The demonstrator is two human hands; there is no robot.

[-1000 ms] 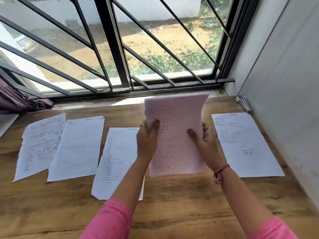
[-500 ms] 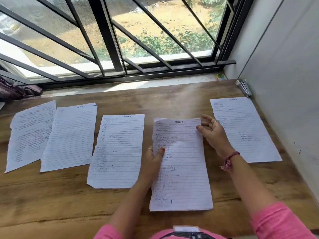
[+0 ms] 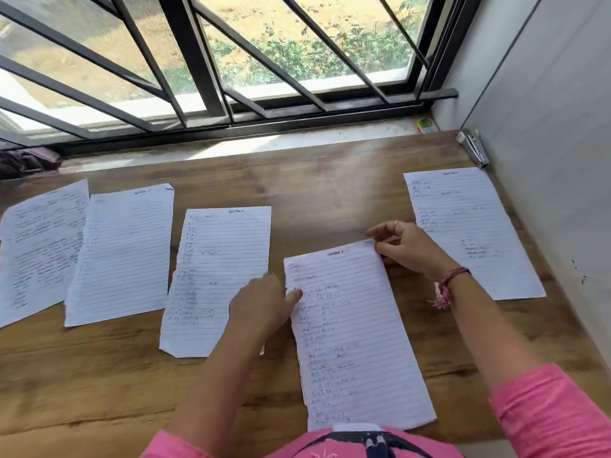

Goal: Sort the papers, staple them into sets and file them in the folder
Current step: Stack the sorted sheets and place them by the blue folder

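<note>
Lined sheet (image 3: 357,338) headed "SECTION 1", ragged left edge, flat on wood-grain table (image 3: 99,375). Left hand (image 3: 261,305) thumb presses edge; right hand (image 3: 410,249) pinches top corner. Metal stapler (image 3: 473,148) far right.

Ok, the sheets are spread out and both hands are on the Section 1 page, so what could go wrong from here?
1. The Section 1 page hangs near the table's front edge, so a nudge from the left hand or right hand could slide it off.
2. The two leftmost sheets overlap and might get mixed into one set.
3. The stapler sits in the far corner; reaching for it could drag a sleeve over the right sheet.
</note>
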